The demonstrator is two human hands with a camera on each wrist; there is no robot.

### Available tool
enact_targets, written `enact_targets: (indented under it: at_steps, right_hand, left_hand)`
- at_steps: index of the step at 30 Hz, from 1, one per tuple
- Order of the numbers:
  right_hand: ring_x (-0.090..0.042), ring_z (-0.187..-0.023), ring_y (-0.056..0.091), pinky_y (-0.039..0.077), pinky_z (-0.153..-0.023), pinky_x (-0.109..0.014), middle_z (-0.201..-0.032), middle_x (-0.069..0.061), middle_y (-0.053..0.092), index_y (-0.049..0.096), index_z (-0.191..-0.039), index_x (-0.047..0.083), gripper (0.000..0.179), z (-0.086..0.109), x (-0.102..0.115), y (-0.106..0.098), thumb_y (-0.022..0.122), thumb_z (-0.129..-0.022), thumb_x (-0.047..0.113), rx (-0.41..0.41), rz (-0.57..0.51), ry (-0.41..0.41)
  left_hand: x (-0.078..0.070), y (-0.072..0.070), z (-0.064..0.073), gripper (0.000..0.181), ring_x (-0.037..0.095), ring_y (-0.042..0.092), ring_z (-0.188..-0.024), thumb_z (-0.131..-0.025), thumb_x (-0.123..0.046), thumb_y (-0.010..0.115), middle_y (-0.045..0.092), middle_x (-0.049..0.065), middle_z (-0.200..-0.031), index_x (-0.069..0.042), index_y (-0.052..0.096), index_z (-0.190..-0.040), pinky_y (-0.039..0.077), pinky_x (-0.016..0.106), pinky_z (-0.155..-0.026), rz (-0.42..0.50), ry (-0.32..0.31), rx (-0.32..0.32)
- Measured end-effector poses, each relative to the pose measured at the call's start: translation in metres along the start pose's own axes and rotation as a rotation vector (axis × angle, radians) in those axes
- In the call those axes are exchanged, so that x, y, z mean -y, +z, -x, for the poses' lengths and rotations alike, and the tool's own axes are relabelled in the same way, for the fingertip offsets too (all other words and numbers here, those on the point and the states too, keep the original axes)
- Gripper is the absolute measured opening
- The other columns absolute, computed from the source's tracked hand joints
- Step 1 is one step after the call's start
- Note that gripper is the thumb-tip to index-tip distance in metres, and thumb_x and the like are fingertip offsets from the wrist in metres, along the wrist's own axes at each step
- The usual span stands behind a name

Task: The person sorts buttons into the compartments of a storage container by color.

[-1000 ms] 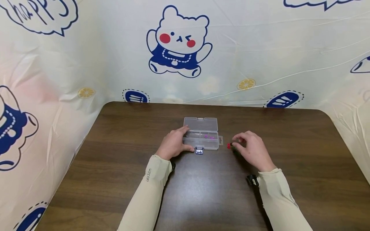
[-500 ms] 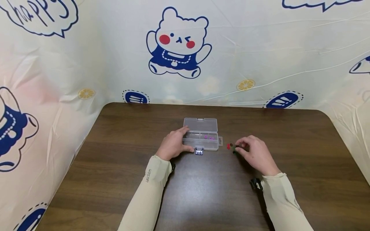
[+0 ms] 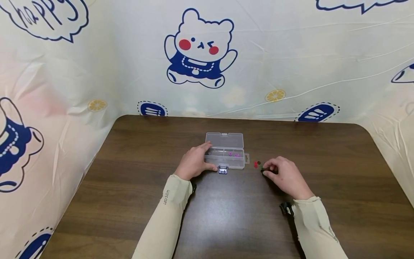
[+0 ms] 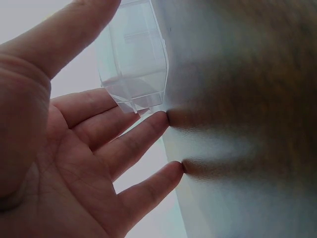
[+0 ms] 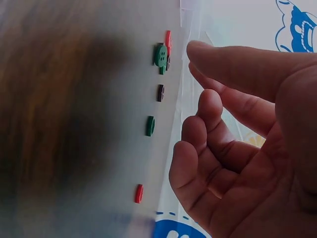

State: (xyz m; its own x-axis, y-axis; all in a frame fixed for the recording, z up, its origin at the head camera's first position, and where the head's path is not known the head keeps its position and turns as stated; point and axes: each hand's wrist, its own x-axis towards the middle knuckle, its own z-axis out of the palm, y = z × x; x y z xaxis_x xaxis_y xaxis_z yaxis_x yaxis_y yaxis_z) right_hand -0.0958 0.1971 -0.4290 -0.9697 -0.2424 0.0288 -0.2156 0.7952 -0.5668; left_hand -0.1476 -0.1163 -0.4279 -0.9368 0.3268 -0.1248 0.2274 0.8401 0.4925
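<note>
A clear plastic compartment box (image 3: pixel 217 160) stands on the table with its lid raised. Purple buttons (image 3: pixel 230 154) lie in its back right compartment. My left hand (image 3: pixel 194 162) holds the box's left end, thumb at the front corner and fingers behind. In the left wrist view two fingertips (image 4: pixel 161 118) touch the table. Right of the box, my right hand (image 3: pixel 283 176) hovers low over small loose buttons, thumb and index finger slightly apart, nothing visible between them. Close to the thumb tip is a green button (image 5: pixel 161 55). A red button (image 3: pixel 255 164) and a dark button (image 3: pixel 259 163) lie nearby.
More loose buttons lie under my right hand: a dark button (image 5: pixel 161 92), a green button (image 5: pixel 150 126) and a red button (image 5: pixel 139 193). A hanging tab (image 3: pixel 247 158) juts from the box's right side. A printed curtain (image 3: pixel 252 72) surrounds the wooden table (image 3: pixel 145 144).
My right hand has drawn back right and toward me, uncovering the red and dark buttons, and then shifted slightly lower. My left hand and the box stay in place.
</note>
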Motion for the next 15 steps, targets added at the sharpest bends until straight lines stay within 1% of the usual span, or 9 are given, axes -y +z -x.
enact_targets:
  at_steps: [7,15]
  right_hand:
    - [-0.018,-0.078,0.054,0.047,-0.071,-0.038,-0.084,-0.001,0.060,0.076,-0.095,0.009,0.008,0.0011,-0.0024,0.0015,0.078,-0.087,0.010,0.029,-0.002,0.011]
    - [-0.019,-0.078,0.055,0.048,-0.071,-0.038,-0.084,-0.002,0.061,0.075,-0.095,0.008,0.008,0.0009,-0.0032,0.0029,0.078,-0.087,0.008,0.039,0.006,0.014]
  left_hand:
    - [0.0000,0.0001,0.0001,0.090,0.029,0.048,-0.137,-0.073,-0.040,0.090,0.043,0.008,-0.156,-0.005,0.051,-0.147,0.043,0.047,-0.108,0.001,-0.002,0.000]
    - [-0.0005,-0.0006,0.0000,0.089,0.030,0.048,-0.137,-0.073,-0.040,0.090,0.043,0.007,-0.156,-0.006,0.052,-0.146,0.043,0.048,-0.108,0.003,-0.002,0.001]
